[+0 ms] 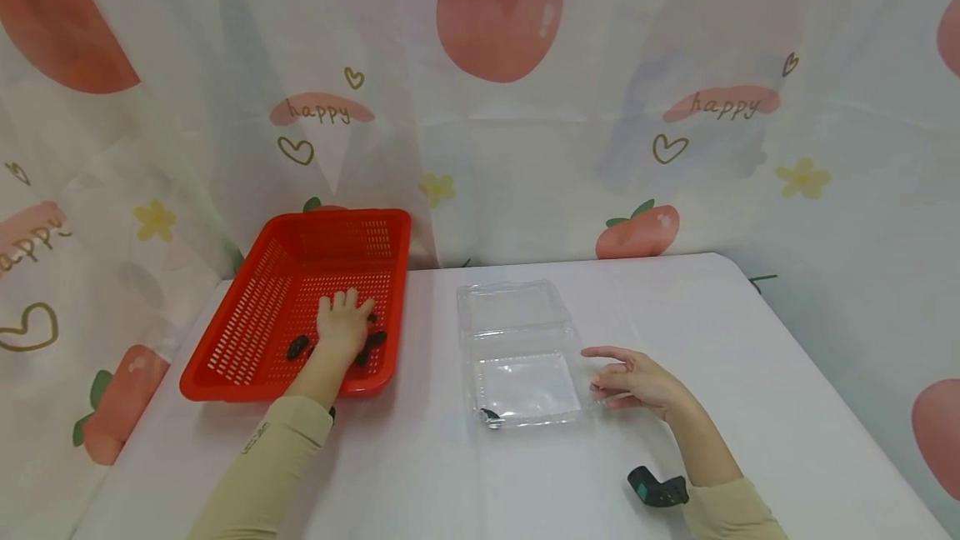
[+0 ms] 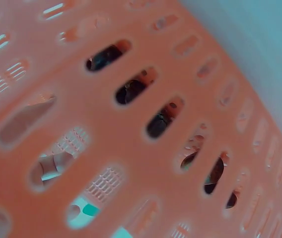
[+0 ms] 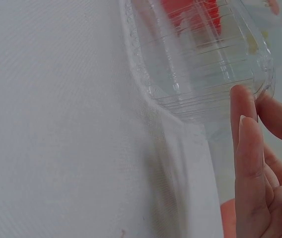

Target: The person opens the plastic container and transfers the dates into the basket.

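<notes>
My left hand (image 1: 343, 325) reaches into a red plastic basket (image 1: 197, 380), back of the hand up and fingers apart, close over several small dark pieces (image 1: 375, 340). Its fingertips are partly hidden. Another dark oval piece (image 1: 297, 347) lies left of the wrist. Through the basket's slots, the left wrist view shows dark shiny pieces (image 2: 214, 173). On the white table is an unfolded clear plastic clamshell box (image 1: 525, 386), with one dark piece (image 1: 490, 415) in its near left corner. My right hand (image 1: 637, 380) is at the box's right edge, fingertips (image 3: 243, 96) right at the rim.
A white cloth (image 1: 750, 340) covers the table. Behind it hangs a curtain (image 1: 495, 165) printed with fruit and hearts. A black angled device (image 1: 657, 487) sits by the right wrist. The basket stands at the table's back left, left of the box.
</notes>
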Demonstrator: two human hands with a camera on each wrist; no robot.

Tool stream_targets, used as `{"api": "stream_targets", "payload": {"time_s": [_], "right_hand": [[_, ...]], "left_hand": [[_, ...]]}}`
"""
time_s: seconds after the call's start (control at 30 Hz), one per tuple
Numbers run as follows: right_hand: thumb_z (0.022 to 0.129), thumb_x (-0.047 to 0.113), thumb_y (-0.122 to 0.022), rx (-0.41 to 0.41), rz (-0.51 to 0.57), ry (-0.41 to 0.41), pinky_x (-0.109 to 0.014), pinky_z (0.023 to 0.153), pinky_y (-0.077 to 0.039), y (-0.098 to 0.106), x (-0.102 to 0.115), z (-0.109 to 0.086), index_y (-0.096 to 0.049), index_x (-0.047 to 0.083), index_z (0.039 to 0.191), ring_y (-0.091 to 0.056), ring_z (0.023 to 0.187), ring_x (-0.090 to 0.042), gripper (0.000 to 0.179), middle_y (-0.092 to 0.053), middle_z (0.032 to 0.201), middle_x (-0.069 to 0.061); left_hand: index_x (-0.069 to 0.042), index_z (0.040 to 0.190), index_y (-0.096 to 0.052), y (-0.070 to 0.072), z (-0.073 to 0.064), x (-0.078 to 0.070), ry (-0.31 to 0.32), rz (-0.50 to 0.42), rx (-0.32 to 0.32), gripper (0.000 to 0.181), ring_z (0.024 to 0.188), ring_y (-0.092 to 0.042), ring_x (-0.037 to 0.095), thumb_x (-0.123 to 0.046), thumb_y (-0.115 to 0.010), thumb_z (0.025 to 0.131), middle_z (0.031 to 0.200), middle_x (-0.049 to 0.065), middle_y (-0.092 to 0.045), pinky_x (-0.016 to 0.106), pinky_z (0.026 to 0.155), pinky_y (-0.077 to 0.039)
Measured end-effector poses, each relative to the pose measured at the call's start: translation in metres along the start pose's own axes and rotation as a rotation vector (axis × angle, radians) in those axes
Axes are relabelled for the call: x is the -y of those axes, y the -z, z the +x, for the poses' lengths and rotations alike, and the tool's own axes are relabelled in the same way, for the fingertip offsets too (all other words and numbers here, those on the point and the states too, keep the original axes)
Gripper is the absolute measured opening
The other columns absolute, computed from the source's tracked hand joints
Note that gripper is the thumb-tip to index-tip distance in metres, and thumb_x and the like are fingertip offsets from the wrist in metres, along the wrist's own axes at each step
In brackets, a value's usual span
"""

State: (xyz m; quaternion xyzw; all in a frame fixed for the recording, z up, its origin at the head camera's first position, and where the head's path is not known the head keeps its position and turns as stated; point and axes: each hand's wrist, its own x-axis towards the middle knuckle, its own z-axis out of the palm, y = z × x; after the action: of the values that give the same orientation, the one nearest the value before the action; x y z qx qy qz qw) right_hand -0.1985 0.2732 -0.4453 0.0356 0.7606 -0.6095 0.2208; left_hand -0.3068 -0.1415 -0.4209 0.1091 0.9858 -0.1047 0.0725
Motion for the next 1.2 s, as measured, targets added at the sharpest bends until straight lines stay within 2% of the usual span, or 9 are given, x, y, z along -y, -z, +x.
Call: {"api": "stream_targets", "payload": {"time_s": [0.17, 0.27, 0.37, 0.53, 0.67, 0.8, 0.87, 1.03, 1.2], "right_hand": [[0.087, 0.013, -0.061, 0.001, 0.001, 0.000, -0.027, 0.061, -0.052, 0.000, 0.000, 0.000, -0.037, 0.001, 0.136, -0.064, 0.072, -0.015, 0.055, -0.067, 0.081, -0.003], [0.087, 0.012, -0.061, 0.005, 0.001, 0.002, -0.027, 0.062, -0.052, 0.000, 0.000, 0.000, -0.037, 0.001, 0.136, -0.064, 0.072, -0.015, 0.055, -0.067, 0.082, -0.003], [0.087, 0.012, -0.060, 0.008, 0.001, 0.005, -0.027, 0.062, -0.052, 0.000, 0.000, 0.000, -0.037, 0.001, 0.135, -0.065, 0.073, -0.015, 0.054, -0.067, 0.082, -0.003], [0.087, 0.012, -0.061, 0.009, 0.006, 0.003, -0.027, 0.062, -0.052, 0.001, 0.000, 0.000, -0.037, 0.001, 0.135, -0.065, 0.073, -0.015, 0.054, -0.067, 0.082, -0.004], [0.087, 0.013, -0.061, 0.005, 0.005, 0.002, -0.027, 0.062, -0.052, 0.001, -0.001, 0.000, -0.038, 0.001, 0.135, -0.065, 0.073, -0.015, 0.055, -0.067, 0.081, -0.003], [0.087, 0.013, -0.061, 0.003, 0.004, 0.004, -0.027, 0.062, -0.052, 0.001, -0.002, 0.000, -0.038, 0.001, 0.135, -0.065, 0.073, -0.015, 0.054, -0.067, 0.081, -0.003], [0.087, 0.013, -0.060, 0.005, 0.004, 0.006, -0.027, 0.062, -0.052, 0.001, -0.002, -0.001, -0.038, 0.001, 0.135, -0.065, 0.073, -0.015, 0.054, -0.067, 0.081, -0.003], [0.088, 0.012, -0.060, 0.008, 0.008, 0.008, -0.027, 0.062, -0.053, 0.001, -0.002, -0.001, -0.038, 0.001, 0.135, -0.065, 0.073, -0.015, 0.054, -0.067, 0.081, -0.003], [0.088, 0.012, -0.060, 0.009, 0.008, 0.011, -0.027, 0.062, -0.053, 0.001, -0.002, -0.001, -0.038, 0.001, 0.135, -0.065, 0.073, -0.015, 0.053, -0.068, 0.082, -0.005]], "left_hand": [[-0.015, 0.133, -0.042, 0.001, 0.001, 0.001, 0.001, -0.025, -0.018, 0.041, 0.112, -0.034, 0.035, -0.021, -0.049, 0.093, 0.121, 0.019, -0.036, 0.052, 0.094, -0.025], [-0.015, 0.131, -0.043, 0.003, -0.001, -0.001, 0.004, -0.061, -0.077, 0.041, 0.116, -0.033, 0.037, -0.021, -0.052, 0.092, 0.126, 0.020, -0.036, 0.054, 0.098, -0.023], [-0.016, 0.130, -0.044, 0.008, -0.004, -0.004, 0.001, -0.094, -0.157, 0.040, 0.117, -0.033, 0.037, -0.019, -0.054, 0.091, 0.126, 0.019, -0.037, 0.055, 0.100, -0.022], [-0.015, 0.119, -0.047, 0.023, -0.013, -0.014, -0.029, -0.112, -0.325, 0.030, 0.110, -0.037, 0.035, -0.018, -0.054, 0.090, 0.116, 0.017, -0.040, 0.053, 0.097, -0.026], [-0.017, 0.113, -0.047, 0.037, -0.020, -0.030, -0.056, -0.068, -0.456, 0.026, 0.102, -0.041, 0.031, -0.020, -0.057, 0.089, 0.108, 0.014, -0.042, 0.049, 0.092, -0.031], [-0.019, 0.112, -0.051, 0.042, -0.027, -0.048, -0.107, -0.008, -0.556, 0.027, 0.097, -0.044, 0.029, -0.023, -0.060, 0.087, 0.104, 0.013, -0.046, 0.046, 0.090, -0.034], [-0.021, 0.113, -0.053, 0.042, -0.029, -0.057, -0.137, 0.013, -0.579, 0.028, 0.098, -0.044, 0.028, -0.026, -0.061, 0.087, 0.105, 0.012, -0.048, 0.045, 0.091, -0.034], [-0.026, 0.114, -0.053, 0.037, -0.032, -0.077, -0.227, 0.062, -0.579, 0.027, 0.101, -0.047, 0.026, -0.030, -0.060, 0.088, 0.108, 0.009, -0.054, 0.043, 0.092, -0.036], [-0.029, 0.114, -0.052, 0.028, -0.033, -0.095, -0.351, 0.093, -0.578, 0.029, 0.100, -0.049, 0.024, -0.033, -0.060, 0.087, 0.114, 0.007, -0.053, 0.041, 0.091, -0.038]]}}
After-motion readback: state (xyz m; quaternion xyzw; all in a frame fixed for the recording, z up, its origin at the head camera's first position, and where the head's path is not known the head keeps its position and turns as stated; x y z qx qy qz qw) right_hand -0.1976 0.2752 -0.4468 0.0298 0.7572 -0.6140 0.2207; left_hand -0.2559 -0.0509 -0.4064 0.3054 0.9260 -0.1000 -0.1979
